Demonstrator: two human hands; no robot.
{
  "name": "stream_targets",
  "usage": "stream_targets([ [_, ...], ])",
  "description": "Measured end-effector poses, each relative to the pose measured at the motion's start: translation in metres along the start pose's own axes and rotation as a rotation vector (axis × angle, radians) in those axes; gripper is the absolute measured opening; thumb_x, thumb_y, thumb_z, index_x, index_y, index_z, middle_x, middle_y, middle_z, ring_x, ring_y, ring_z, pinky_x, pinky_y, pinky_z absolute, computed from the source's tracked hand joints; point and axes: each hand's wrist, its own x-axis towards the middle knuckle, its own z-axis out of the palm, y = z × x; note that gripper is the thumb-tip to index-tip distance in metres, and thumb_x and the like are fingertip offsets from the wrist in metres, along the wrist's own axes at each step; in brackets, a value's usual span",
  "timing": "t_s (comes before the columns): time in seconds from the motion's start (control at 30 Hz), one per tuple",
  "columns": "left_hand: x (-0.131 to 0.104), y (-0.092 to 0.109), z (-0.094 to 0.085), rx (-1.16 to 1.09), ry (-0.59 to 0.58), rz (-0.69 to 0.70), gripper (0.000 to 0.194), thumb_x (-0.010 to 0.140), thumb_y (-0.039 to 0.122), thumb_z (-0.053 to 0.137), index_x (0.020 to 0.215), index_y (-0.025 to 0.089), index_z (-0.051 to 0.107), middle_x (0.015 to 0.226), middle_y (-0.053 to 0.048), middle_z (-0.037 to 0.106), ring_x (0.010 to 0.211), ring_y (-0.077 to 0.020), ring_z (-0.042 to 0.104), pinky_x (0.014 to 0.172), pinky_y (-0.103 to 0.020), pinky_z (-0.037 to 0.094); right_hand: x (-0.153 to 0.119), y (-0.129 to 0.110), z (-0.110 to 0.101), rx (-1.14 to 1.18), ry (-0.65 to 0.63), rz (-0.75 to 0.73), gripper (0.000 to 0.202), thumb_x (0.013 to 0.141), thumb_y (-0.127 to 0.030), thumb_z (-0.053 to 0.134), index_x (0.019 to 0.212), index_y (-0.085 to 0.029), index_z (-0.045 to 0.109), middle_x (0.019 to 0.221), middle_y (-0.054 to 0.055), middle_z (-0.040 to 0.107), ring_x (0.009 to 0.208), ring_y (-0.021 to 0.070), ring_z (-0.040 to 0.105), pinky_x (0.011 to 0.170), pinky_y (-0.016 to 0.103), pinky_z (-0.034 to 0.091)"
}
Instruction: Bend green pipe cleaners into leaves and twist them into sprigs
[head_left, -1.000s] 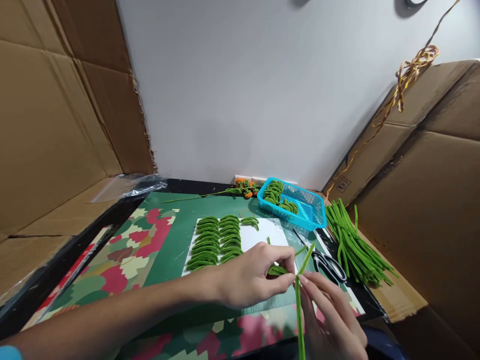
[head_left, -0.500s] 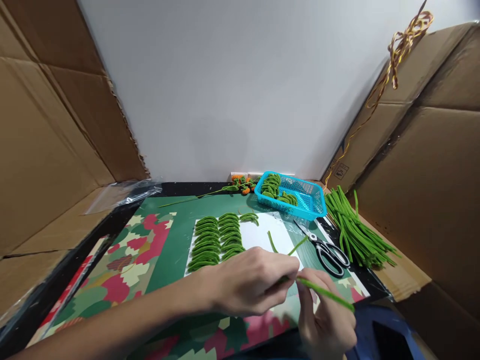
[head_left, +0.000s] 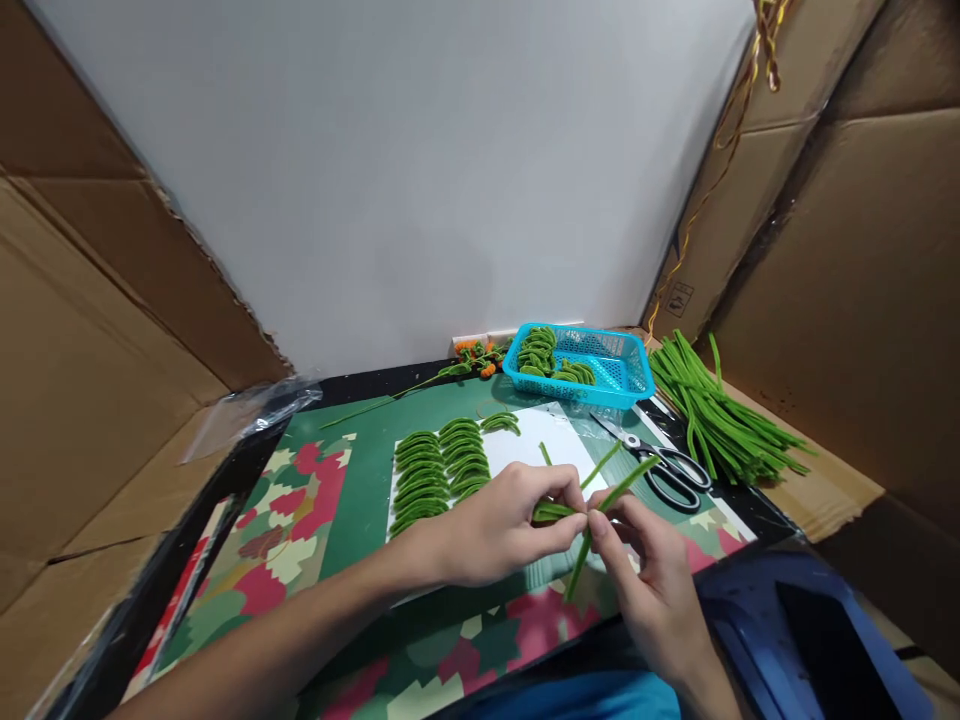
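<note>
My left hand pinches green fuzzy stems between thumb and fingertips. Its fingertips meet those of my right hand, which is closed on the same crossed stems; one stem slants up to the right and its lower end points down. Beyond the hands, two loose stem pieces lie over a white sheet. On the sheet's left part, curved green pieces are stacked in two columns, with a small third group at the top.
Black-handled scissors lie right of the sheet. Behind stands a blue basket holding curved green pieces. A bundle of green stems is at the right, and an orange-flowered sprig at the back. Cardboard walls flank the table.
The view has tilted downward. My hands have shifted and turned, and the stem that pointed down to the right now slants up to the right across the fingertips.
</note>
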Motion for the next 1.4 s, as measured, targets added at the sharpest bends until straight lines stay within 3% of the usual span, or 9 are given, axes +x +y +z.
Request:
stream_targets([
  [0.1,0.002,0.001,-0.002,-0.169,0.018,-0.072,0.018,0.100,0.033,0.064,0.097,0.016,0.066,0.091,-0.002,0.069,0.080,-0.0136,0.059,0.072,-0.023,0.046,0.000,0.002,0.000,0.033,0.031,0.000,0.031,0.103,-0.039,0.061,0.080,-0.019,0.064,0.071,0.000,0.062,0.064,0.0134,0.057,0.058,0.022,0.045],
  [0.27,0.005,-0.003,-0.004,-0.470,0.086,-0.217,0.037,0.098,0.051,0.067,0.085,0.016,0.060,0.061,0.006,0.048,0.048,-0.0071,0.041,0.045,-0.020,0.030,0.002,0.006,-0.002,0.174,0.188,0.094,0.033,0.097,-0.045,0.071,0.078,-0.017,0.068,0.062,-0.001,0.058,0.053,0.0119,0.052,0.050,0.023,0.043],
  [0.5,0.005,-0.003,0.002,-0.752,0.154,-0.165,0.035,0.096,0.045,0.071,0.082,0.017,0.055,0.061,0.005,0.052,0.044,-0.0047,0.039,0.041,-0.017,0.028,0.003,0.014,0.006,0.495,0.064,0.207,0.034,0.095,-0.047,0.074,0.079,-0.016,0.070,0.057,-0.001,0.060,0.043,0.0113,0.051,0.041,0.022,0.040],
  [0.67,0.005,-0.002,0.001,-0.602,0.253,-0.151,0.034,0.095,0.044,0.073,0.083,0.016,0.058,0.062,0.005,0.050,0.048,-0.0059,0.041,0.044,-0.018,0.032,0.007,0.006,0.009,0.419,0.101,0.144,0.030,0.095,-0.043,0.074,0.080,-0.016,0.072,0.059,-0.001,0.061,0.048,0.0121,0.054,0.047,0.024,0.045],
  [0.83,0.004,0.000,-0.003,-0.395,0.163,-0.176,0.030,0.101,0.046,0.065,0.101,0.016,0.065,0.083,0.001,0.060,0.061,-0.0082,0.047,0.054,-0.021,0.039,0.010,-0.001,0.002,0.280,0.039,0.111,0.025,0.093,-0.039,0.076,0.081,-0.018,0.074,0.066,0.000,0.062,0.054,0.0112,0.054,0.049,0.022,0.044],
  [0.93,0.004,0.000,-0.003,-0.284,0.137,-0.167,0.033,0.102,0.049,0.062,0.113,0.019,0.066,0.100,-0.003,0.064,0.076,-0.0123,0.055,0.065,-0.024,0.044,0.010,0.004,0.004,0.374,0.193,0.122,0.019,0.091,-0.036,0.079,0.087,-0.018,0.077,0.064,-0.001,0.062,0.052,0.0114,0.054,0.046,0.022,0.045],
  [1.0,0.004,-0.002,-0.001,-0.225,0.111,-0.167,0.034,0.096,0.050,0.070,0.109,0.018,0.068,0.100,-0.003,0.065,0.082,-0.0144,0.056,0.069,-0.025,0.045,0.010,0.008,0.006,0.530,0.317,0.149,0.019,0.090,-0.037,0.081,0.091,-0.018,0.077,0.067,0.001,0.067,0.052,0.0128,0.059,0.045,0.023,0.049],
  [1.2,0.006,-0.012,0.007,-0.512,0.191,-0.164,0.035,0.091,0.047,0.078,0.094,0.015,0.066,0.075,0.003,0.056,0.058,-0.0080,0.049,0.052,-0.020,0.041,0.013,0.007,0.011,0.694,0.434,0.129,0.021,0.087,-0.039,0.083,0.089,-0.019,0.078,0.081,0.007,0.078,0.061,0.0177,0.072,0.049,0.025,0.059],
  [1.4,0.008,-0.016,0.002,-0.620,0.287,-0.120,0.035,0.084,0.041,0.086,0.086,0.012,0.066,0.064,0.002,0.064,0.039,-0.0048,0.047,0.039,-0.019,0.044,0.011,0.004,0.018,0.679,0.293,0.148,0.023,0.090,-0.038,0.081,0.082,-0.017,0.079,0.072,0.008,0.077,0.058,0.0186,0.073,0.049,0.025,0.060],
])
